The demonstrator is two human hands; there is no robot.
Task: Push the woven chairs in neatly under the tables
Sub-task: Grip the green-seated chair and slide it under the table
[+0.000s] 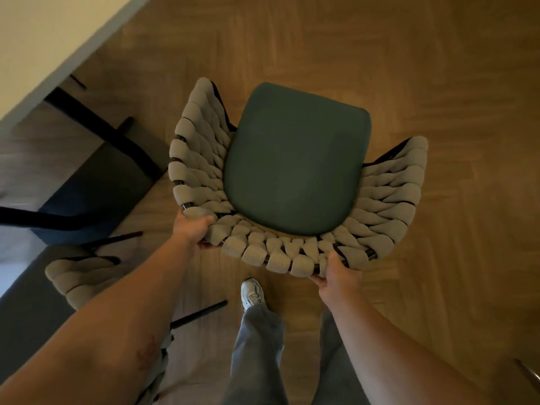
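Note:
A woven chair (295, 182) with a beige braided back and a dark green seat cushion stands on the wooden floor right below me, its seat facing away from me. My left hand (191, 229) grips the left rear of its curved backrest rim. My right hand (339, 271) grips the rim's right rear. A white table (43, 45) runs along the upper left, its edge apart from the chair. A second woven chair (79, 276) sits at the lower left, partly under the table and partly hidden by my left forearm.
Dark table legs and a dark chair seat (96, 185) lie under the table at the left. My shoe (252, 292) and jeans legs are just behind the held chair. Parquet floor (438, 68) spreads to the right and ahead.

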